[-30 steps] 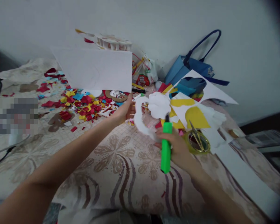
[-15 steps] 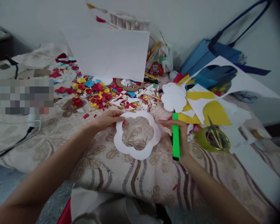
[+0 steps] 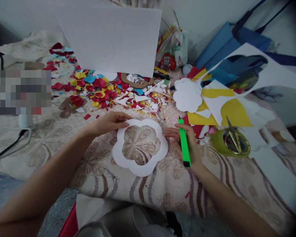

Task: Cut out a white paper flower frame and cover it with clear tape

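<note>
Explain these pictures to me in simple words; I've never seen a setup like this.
There is no machine here: a person works with two bare hands. One camera, worn on the head, looks forward and down, so the arms enter from the bottom.

The left hand holds a flower-shaped white paper ring by its upper left edge. The right hand grips a green pen-like tool with a dark tip; its fingertips are by the ring's right edge, and whether they touch it is hard to tell.

On the patterned tablecloth lie colorful paper scraps, white flower-shaped cutouts, yellow paper and gold-handled scissors. A blue bag is near the wall.
</note>
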{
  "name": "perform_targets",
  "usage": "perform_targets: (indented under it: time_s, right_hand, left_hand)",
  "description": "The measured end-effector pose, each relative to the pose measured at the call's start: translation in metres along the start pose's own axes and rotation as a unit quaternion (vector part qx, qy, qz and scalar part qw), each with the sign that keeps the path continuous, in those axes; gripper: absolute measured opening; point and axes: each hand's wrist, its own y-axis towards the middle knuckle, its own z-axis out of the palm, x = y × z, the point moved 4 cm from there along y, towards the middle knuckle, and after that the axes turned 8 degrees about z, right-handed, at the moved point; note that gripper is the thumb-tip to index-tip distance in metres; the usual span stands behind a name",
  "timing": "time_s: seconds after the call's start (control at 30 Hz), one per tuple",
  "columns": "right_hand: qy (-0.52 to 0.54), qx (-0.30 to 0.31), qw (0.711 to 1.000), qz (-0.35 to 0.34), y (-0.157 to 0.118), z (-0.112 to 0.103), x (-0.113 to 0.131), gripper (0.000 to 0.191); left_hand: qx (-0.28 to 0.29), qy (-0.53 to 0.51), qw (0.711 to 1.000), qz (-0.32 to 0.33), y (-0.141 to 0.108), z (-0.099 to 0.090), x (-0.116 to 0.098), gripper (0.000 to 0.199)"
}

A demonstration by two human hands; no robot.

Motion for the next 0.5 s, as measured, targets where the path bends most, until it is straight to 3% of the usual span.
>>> perform_targets:
  time_s: [0.23, 0.5]
  right_hand:
    - [0.033, -0.003, 0.998, 0.049, 0.0014, -0.0036, -0.006, 0.042]
    - [0.007, 0.002, 0.999, 0.052, -0.003, -0.0005, -0.0012, 0.04]
  left_hand:
    - [-0.002, 0.051, 0.999, 0.012, -0.0028, -0.0028, -0.0071, 0.026]
    - [0.041, 0.007, 0.999, 0.013, -0.0036, 0.0002, -0.0045, 0.026]
